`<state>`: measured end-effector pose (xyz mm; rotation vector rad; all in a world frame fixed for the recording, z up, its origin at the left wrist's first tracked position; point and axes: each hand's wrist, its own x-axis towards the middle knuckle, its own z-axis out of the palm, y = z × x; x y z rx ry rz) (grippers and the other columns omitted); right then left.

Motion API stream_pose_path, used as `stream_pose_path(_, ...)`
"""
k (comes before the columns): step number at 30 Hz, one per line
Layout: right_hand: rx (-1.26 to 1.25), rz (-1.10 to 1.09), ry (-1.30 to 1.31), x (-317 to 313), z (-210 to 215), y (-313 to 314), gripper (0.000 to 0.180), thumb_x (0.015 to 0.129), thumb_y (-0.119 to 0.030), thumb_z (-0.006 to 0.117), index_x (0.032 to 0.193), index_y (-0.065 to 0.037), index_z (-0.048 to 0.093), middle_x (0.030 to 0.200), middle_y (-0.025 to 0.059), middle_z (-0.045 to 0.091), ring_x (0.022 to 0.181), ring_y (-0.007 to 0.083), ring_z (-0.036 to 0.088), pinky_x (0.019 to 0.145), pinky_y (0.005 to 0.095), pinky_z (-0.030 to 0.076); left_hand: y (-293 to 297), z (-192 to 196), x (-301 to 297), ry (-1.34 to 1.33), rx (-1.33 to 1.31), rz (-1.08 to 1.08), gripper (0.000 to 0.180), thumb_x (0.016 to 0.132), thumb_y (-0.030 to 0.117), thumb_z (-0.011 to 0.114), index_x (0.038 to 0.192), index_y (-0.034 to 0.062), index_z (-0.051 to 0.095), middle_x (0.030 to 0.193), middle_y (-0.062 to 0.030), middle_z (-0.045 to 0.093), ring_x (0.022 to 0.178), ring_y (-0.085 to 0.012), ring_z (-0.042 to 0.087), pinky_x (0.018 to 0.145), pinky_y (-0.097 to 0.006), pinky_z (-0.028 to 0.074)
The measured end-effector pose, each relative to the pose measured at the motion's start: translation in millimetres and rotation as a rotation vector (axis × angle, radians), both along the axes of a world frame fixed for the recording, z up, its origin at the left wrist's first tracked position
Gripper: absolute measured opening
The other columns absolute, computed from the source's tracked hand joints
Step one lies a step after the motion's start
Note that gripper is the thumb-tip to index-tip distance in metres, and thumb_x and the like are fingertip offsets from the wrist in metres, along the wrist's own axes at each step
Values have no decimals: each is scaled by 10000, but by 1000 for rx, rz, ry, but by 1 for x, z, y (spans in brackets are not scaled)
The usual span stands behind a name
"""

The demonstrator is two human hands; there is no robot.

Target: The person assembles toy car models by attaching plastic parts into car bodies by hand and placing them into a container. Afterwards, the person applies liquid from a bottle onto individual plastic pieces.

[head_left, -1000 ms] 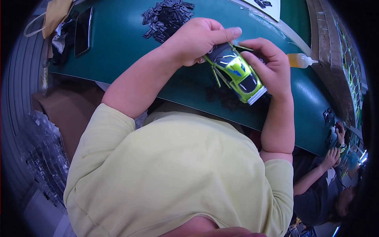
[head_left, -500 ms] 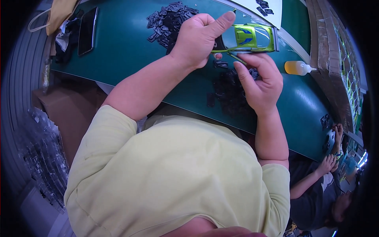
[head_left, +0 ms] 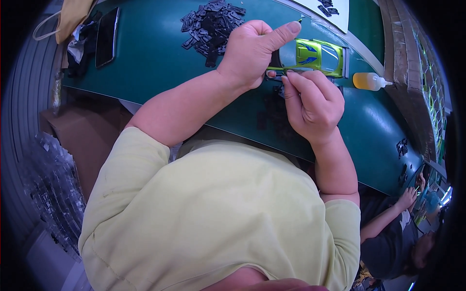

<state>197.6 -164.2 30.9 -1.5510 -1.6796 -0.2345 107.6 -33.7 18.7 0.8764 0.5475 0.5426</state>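
My left hand point(head_left: 250, 54) is wrapped round one end of a bright green toy car point(head_left: 310, 57) with blue markings, thumb stretched over it. The car hangs above the table with its windows upward. At the car's near side is my right hand point(head_left: 314, 102), thumb and forefinger pinched together by the side edge. Whatever lies between those fingertips is too small or hidden to tell. Beneath the right hand, a heap of dark parts point(head_left: 276, 114) is partly covered. Beyond my left wrist lies a pile of flat black plastic pieces point(head_left: 212, 24).
A squeeze bottle of yellow-orange liquid point(head_left: 368, 81) lies right of the car. On the green table's point(head_left: 145, 63) left is a phone point(head_left: 107, 38). Cardboard point(head_left: 395, 48) borders the right side. A co-worker's hand point(head_left: 407, 198) is at the far right; a white board point(head_left: 335, 22) holds black pieces.
The car has shifted slightly right and down in my left hand. My right thumb and forefinger have come together at its side. The green flap that stuck out there no longer shows.
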Motion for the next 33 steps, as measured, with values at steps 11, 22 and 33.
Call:
stream_pose_path(11, 40, -23, 235, 12, -3, -3, 184, 703, 6, 767, 852, -2, 660, 750, 114, 633, 643, 222, 632, 565, 277, 503, 10, 1, -4, -71, -37, 7, 363, 841, 362, 732, 783, 98, 490, 685, -27, 601, 527, -92, 573, 379, -230, 405)
stream_pose_path(22, 67, 12, 130, 14, 0, -2, 178, 687, -14, 779, 815, -22, 654, 721, 97, 628, 623, 234, 620, 546, 289, 492, 3, 5, -5, -114, 46, 26, 336, 868, 377, 694, 752, 117, 516, 648, 3, 557, 495, -66, 510, 384, -203, 372)
stream_pose_path(33, 56, 30, 96, 15, -1, 2, 158, 710, 5, 742, 839, -21, 653, 732, 92, 621, 600, 235, 613, 521, 302, 486, 1, 0, 0, -54, 17, 28, 320, 858, 338, 715, 747, 124, 506, 644, 9, 566, 488, -56, 519, 351, -187, 343)
